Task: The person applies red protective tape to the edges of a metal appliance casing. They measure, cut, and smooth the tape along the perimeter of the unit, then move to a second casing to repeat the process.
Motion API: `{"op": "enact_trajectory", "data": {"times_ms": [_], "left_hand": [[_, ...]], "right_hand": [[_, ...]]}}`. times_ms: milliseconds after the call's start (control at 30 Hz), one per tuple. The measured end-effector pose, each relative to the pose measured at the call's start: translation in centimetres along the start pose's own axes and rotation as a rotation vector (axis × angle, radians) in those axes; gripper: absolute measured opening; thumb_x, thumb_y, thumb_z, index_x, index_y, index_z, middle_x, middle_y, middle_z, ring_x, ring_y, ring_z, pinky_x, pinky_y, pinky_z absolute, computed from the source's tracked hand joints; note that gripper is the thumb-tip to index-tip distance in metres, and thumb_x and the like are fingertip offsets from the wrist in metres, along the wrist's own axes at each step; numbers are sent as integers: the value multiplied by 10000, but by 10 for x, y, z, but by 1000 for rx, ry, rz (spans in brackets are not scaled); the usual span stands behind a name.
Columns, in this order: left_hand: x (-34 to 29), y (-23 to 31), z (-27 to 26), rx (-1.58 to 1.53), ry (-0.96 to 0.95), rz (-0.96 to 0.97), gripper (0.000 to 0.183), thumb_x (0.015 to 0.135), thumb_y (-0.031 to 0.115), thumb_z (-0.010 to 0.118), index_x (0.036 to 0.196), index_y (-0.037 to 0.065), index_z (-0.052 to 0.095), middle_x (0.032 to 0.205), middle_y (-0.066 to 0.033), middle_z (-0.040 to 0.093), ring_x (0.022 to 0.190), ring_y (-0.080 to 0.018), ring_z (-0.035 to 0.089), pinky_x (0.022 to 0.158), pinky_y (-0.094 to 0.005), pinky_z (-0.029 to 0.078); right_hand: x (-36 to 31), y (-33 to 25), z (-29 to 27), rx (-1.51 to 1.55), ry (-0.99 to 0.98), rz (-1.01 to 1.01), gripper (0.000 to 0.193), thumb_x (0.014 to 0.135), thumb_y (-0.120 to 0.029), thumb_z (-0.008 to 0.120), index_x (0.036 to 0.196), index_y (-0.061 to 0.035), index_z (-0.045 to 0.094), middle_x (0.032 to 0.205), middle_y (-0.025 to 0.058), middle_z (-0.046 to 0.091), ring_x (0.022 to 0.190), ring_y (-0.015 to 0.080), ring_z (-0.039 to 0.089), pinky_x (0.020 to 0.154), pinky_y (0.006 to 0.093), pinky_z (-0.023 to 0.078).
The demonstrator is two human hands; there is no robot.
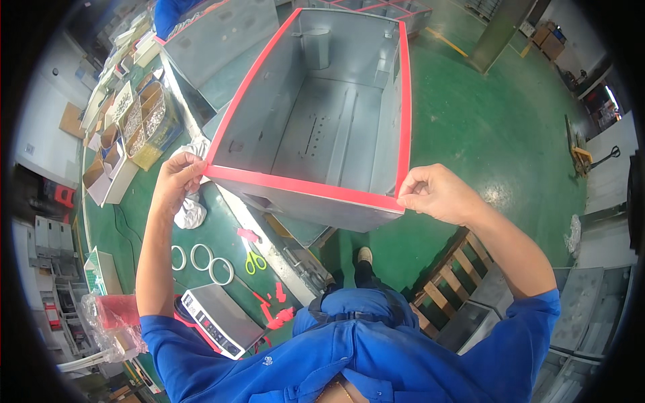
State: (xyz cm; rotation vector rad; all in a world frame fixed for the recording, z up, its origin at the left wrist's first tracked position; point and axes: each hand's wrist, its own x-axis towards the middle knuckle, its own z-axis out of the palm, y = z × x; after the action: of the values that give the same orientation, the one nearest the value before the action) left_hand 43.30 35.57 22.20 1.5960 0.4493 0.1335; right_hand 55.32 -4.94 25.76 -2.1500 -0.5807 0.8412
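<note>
On the left, a green worktop (pixel 222 227) carries parts bins (pixel 146 158) and a grey control box (pixel 222 314). The left hand (pixel 180 176), fingertips together, pinches the red strip (pixel 295 183) at the near left corner of a grey metal cabinet (pixel 326 131), centred, open face up, its long axis running away from the wearer. The right hand (pixel 437 193) pinches the near right corner. Beyond: green floor (pixel 470 127), yellow pallet jack (pixel 581 160).

Bright, diffuse indoor light leaves a pale sheen on the glossy green painted floor (pixel 470 121); the centre looks sharp, while softer, bending edges fade into black corners
</note>
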Motion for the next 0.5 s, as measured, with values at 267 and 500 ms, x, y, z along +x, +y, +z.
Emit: {"op": "enact_trajectory", "data": {"times_ms": [267,500], "left_hand": [[-1,2,1,5,13,-3,94,768,88,643,747,38,566,573,17,503,465,-28,390,435,-164,288],[1,3,1,25,10,-7,105,770,100,645,742,38,565,571,17,500,463,-30,388,433,-166,289]], "right_hand": [[0,1,1,8,-3,-41,83,763,-63,624,771,8,582,705,39,585,621,86,527,545,230,423],[-3,-1,2,-24,40,-20,135,737,-116,601,760,16,613,732,104,624,678,171,595,630,291,466]]}}
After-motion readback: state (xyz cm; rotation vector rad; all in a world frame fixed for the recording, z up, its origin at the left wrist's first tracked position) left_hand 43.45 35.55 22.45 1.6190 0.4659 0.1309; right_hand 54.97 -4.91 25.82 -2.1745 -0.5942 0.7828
